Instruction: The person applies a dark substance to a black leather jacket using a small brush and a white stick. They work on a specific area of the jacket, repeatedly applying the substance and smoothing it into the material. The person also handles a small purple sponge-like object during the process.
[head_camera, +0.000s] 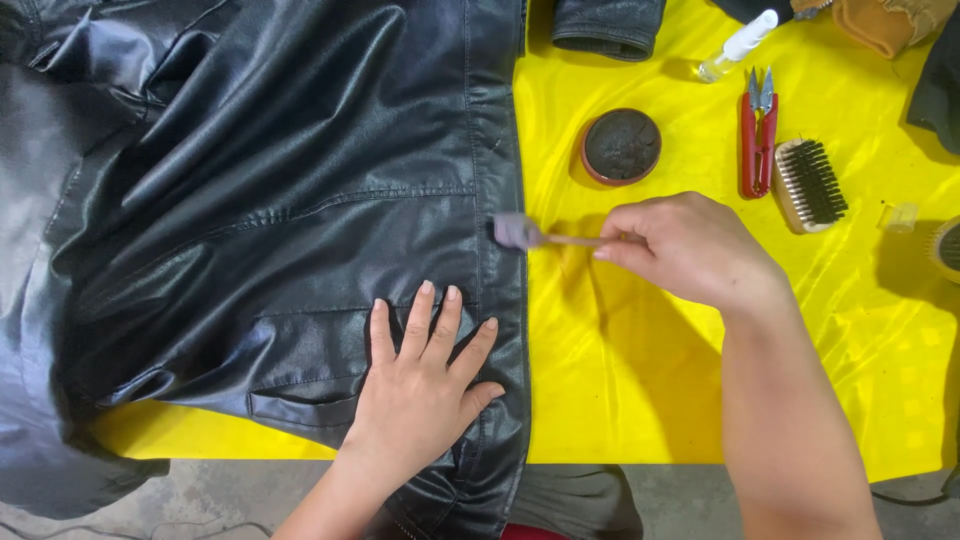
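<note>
**Brush at the edge of a black leather jacket**

Jacket (270, 200) of black leather lies spread flat over the left half of a yellow-covered surface (620, 400), its front edge running straight down the middle of the view and its lower part hanging over the near edge. The left hand (420, 390) presses palm down on the jacket, just beside that front edge and below a line of stitching, fingers (412, 325) spread wide and flat, holding nothing. The right hand (690, 245) sits to the right of the jacket's edge, over the bare yellow cloth, its fingers (625, 235) pinched closed around the thin handle of a small brush (525, 232). The brush head, greyish and blurred, touches the jacket's edge, slightly above the left hand.

Further from the jacket's edge, up and to the right of the brush, sits a round open tin of dark polish (621, 146). Beyond the tin, still further from the jacket, lie red-handled thread snips (758, 135), and right of those a wooden brush with black bristles (810, 183). A small clear spray bottle with a white cap (738, 45) lies above the snips. A black leather cuff (608, 25) rests at the top, just right of the jacket's edge.
</note>
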